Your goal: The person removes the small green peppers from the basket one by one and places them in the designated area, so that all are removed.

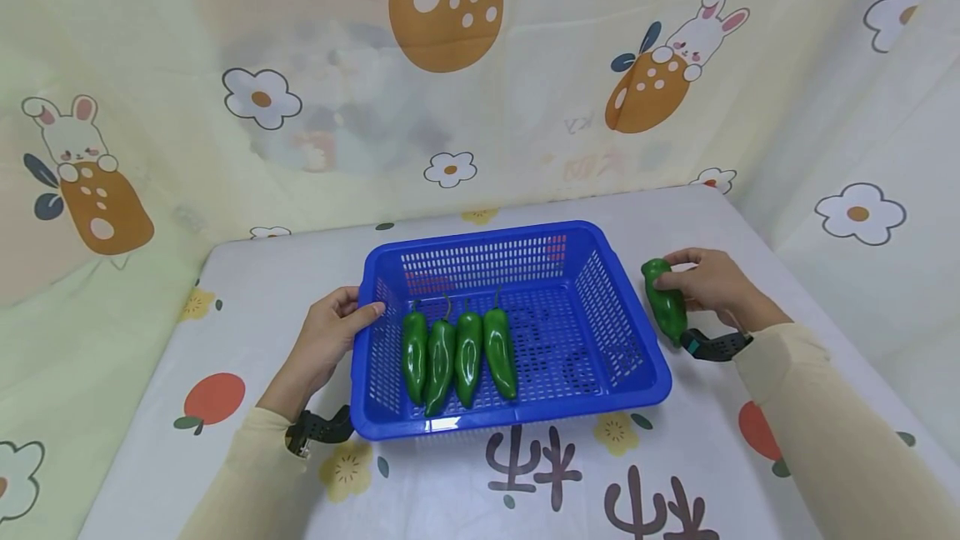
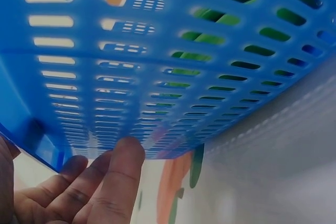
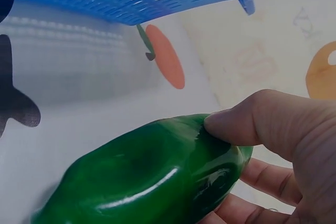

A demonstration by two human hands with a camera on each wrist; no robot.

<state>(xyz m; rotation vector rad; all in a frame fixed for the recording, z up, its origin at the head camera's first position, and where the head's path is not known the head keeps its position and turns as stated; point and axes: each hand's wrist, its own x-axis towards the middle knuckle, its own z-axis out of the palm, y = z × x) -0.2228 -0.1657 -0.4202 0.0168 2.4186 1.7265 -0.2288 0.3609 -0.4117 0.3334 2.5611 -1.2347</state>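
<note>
Four long green peppers [image 1: 440, 365] lie side by side in left part of blue basket [image 1: 510, 415], stems toward back. Left hand [image 1: 330, 336] holds basket's left side, thumb over rim, fingers outside. Right hand [image 1: 712, 283] pinches fat green pepper [image 1: 667, 309] just right of basket, above white cloth [image 1: 427, 482].

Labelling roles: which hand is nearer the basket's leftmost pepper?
Left. The left hand grips the left rim of the blue basket, near that pepper; the right hand holds another pepper past the opposite side.
</note>
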